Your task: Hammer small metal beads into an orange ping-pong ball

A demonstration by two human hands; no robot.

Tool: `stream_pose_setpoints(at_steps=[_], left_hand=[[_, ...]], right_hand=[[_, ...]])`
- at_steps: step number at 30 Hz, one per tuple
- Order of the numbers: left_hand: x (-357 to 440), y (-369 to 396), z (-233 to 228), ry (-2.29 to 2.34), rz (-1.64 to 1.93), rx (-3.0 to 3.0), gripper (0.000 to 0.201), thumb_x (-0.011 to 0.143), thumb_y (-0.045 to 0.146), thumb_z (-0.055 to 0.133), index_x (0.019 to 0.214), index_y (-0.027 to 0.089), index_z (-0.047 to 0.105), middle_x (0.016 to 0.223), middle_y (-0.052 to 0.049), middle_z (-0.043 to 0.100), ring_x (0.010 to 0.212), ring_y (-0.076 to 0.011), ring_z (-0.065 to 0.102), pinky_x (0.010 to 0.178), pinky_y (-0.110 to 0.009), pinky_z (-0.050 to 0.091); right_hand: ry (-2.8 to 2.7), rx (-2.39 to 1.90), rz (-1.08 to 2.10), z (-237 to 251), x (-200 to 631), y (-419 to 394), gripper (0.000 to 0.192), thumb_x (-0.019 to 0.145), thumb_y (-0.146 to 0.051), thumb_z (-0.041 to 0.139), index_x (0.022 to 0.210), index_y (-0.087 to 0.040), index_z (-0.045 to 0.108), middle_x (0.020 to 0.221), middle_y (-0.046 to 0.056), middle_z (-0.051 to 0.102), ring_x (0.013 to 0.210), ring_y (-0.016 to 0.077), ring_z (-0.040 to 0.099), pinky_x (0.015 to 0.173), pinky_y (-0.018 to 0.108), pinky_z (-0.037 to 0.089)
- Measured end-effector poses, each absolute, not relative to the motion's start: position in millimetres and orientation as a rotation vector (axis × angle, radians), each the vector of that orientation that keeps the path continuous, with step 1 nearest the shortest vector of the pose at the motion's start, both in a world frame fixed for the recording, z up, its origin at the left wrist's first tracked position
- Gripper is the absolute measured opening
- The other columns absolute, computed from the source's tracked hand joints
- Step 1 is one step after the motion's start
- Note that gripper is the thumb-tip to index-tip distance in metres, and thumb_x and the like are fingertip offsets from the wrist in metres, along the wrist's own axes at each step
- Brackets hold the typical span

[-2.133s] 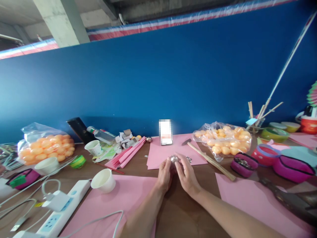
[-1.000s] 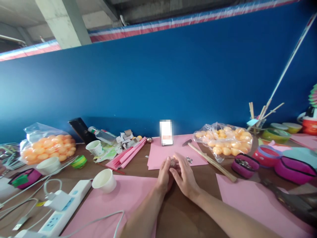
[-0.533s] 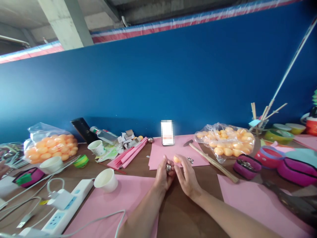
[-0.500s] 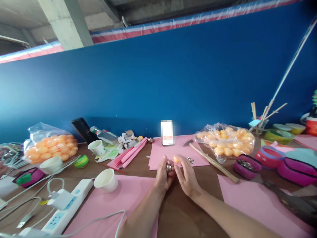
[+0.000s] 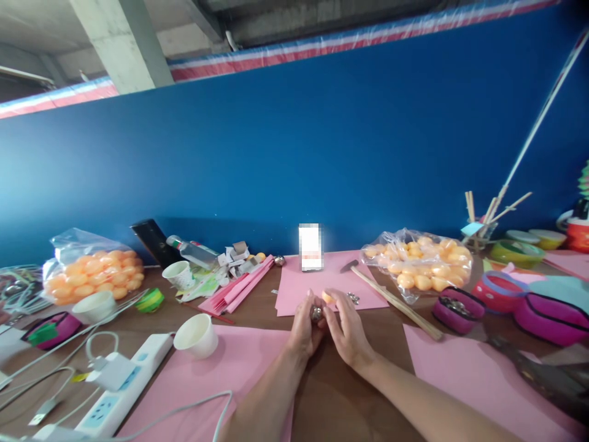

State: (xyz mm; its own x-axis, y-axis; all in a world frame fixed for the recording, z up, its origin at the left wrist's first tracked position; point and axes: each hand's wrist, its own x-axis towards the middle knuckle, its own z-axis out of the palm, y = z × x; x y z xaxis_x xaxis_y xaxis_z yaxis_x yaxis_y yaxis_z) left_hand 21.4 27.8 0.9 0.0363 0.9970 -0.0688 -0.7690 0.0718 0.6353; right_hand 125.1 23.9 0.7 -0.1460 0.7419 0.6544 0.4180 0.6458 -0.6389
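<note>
Against a deep blue wall, at a cluttered brown worktable [image 5: 257,310], the left hand [image 5: 305,328] pinched a small silvery bell [image 5: 316,314] in its closed fingertips while the right hand [image 5: 346,328] closed thumb and forefinger on a small orange ball [image 5: 327,298]. The ball sat just above and to the right of the bell, nearly touching it, both hands meeting at the near edge of a pink paper sheet [image 5: 294,288]. A wooden-handled hammer [image 5: 391,301] lay slantwise to the right, beside a bag of orange balls [image 5: 418,261]; a white paper cup [image 5: 196,334] stood to the left.
</note>
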Motion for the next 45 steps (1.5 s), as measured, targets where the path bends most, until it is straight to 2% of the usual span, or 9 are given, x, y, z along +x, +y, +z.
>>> stream_pose_setpoints(at_steps=[2, 7, 15, 21, 25, 30, 39, 42, 45], left_hand=[[22.5, 27.7, 2.6, 0.520, 1.480, 0.490, 0.016, 0.070, 0.029, 0.059, 0.069, 0.014, 0.055, 0.067, -0.001, 0.056, 0.061, -0.0094, 0.054, 0.059, -0.021, 0.044], [22.9, 28.5, 4.3, 0.487, 1.486, 0.512, 0.024, 0.070, 0.019, 0.059, 0.093, 0.016, 0.058, 0.098, -0.008, 0.062, 0.097, -0.0194, 0.055, 0.089, -0.034, 0.037], [15.7, 29.8, -0.4, 0.514, 1.499, 0.308, 0.016, 0.072, 0.028, 0.060, 0.078, 0.014, 0.059, 0.066, -0.002, 0.061, 0.058, -0.0082, 0.057, 0.058, -0.019, 0.048], [16.0, 30.1, 2.8, 0.647, 1.498, 0.332, 0.024, 0.067, 0.017, 0.064, 0.091, 0.017, 0.058, 0.091, -0.006, 0.063, 0.079, -0.0131, 0.061, 0.063, -0.019, 0.049], [15.0, 31.7, -0.7, 0.614, 1.468, 0.375, 0.017, 0.067, 0.024, 0.065, 0.077, 0.013, 0.056, 0.067, -0.001, 0.057, 0.053, -0.0042, 0.052, 0.038, -0.009, 0.036], [12.3, 35.1, -5.0, 0.548, 1.416, 0.327, 0.036, 0.067, 0.046, 0.060, 0.059, 0.014, 0.045, 0.056, 0.000, 0.048, 0.045, -0.0036, 0.044, 0.030, -0.009, 0.022], [19.3, 30.2, -1.9, 0.604, 1.408, 0.453, 0.035, 0.070, 0.045, 0.057, 0.060, 0.014, 0.046, 0.053, 0.002, 0.047, 0.040, -0.0024, 0.039, 0.033, -0.013, 0.026], [21.4, 28.4, 2.1, 0.529, 1.475, 0.408, 0.020, 0.072, 0.033, 0.056, 0.070, 0.014, 0.055, 0.070, -0.003, 0.058, 0.062, -0.0095, 0.055, 0.058, -0.020, 0.045], [22.3, 28.8, 4.3, 0.474, 1.470, 0.392, 0.015, 0.073, 0.023, 0.054, 0.084, 0.014, 0.060, 0.087, -0.007, 0.062, 0.086, -0.0168, 0.058, 0.079, -0.029, 0.044]], right_hand=[[-1.765, -0.943, 0.393, 0.3, 125.0, 24.2, 0.030, 0.086, -0.026, 0.039, 0.114, -0.019, 0.043, 0.109, 0.010, 0.053, 0.102, 0.0207, 0.049, 0.088, 0.040, 0.042], [-1.723, -0.966, 0.427, -2.7, 125.9, 27.1, 0.033, 0.085, -0.025, 0.039, 0.118, -0.019, 0.038, 0.112, 0.011, 0.050, 0.102, 0.0204, 0.048, 0.089, 0.041, 0.042], [-1.700, -0.971, 0.384, -3.6, 125.8, 27.8, 0.031, 0.086, -0.026, 0.038, 0.115, -0.018, 0.040, 0.113, 0.012, 0.050, 0.107, 0.0219, 0.046, 0.092, 0.044, 0.039], [-1.720, -0.965, 0.403, -3.0, 125.7, 26.8, 0.031, 0.086, -0.026, 0.039, 0.116, -0.019, 0.040, 0.113, 0.011, 0.049, 0.108, 0.0212, 0.045, 0.092, 0.042, 0.038], [-1.719, -0.959, 0.401, -1.0, 125.3, 26.0, 0.030, 0.085, -0.026, 0.039, 0.115, -0.018, 0.041, 0.110, 0.011, 0.050, 0.104, 0.0208, 0.047, 0.090, 0.041, 0.040], [-1.721, -0.941, 0.392, 0.4, 124.6, 25.6, 0.029, 0.086, -0.028, 0.038, 0.113, -0.018, 0.043, 0.107, 0.011, 0.053, 0.101, 0.0212, 0.049, 0.088, 0.040, 0.042], [-1.755, -0.947, 0.404, -0.7, 124.2, 25.0, 0.028, 0.085, -0.026, 0.039, 0.112, -0.020, 0.044, 0.108, 0.010, 0.052, 0.103, 0.0211, 0.048, 0.088, 0.040, 0.041], [-1.734, -0.938, 0.397, 0.1, 124.3, 25.3, 0.030, 0.085, -0.026, 0.039, 0.115, -0.020, 0.043, 0.110, 0.010, 0.052, 0.102, 0.0215, 0.048, 0.088, 0.041, 0.042], [-1.737, -0.954, 0.407, 1.0, 124.8, 26.1, 0.033, 0.084, -0.025, 0.041, 0.117, -0.020, 0.042, 0.110, 0.010, 0.051, 0.100, 0.0210, 0.049, 0.087, 0.041, 0.042]])
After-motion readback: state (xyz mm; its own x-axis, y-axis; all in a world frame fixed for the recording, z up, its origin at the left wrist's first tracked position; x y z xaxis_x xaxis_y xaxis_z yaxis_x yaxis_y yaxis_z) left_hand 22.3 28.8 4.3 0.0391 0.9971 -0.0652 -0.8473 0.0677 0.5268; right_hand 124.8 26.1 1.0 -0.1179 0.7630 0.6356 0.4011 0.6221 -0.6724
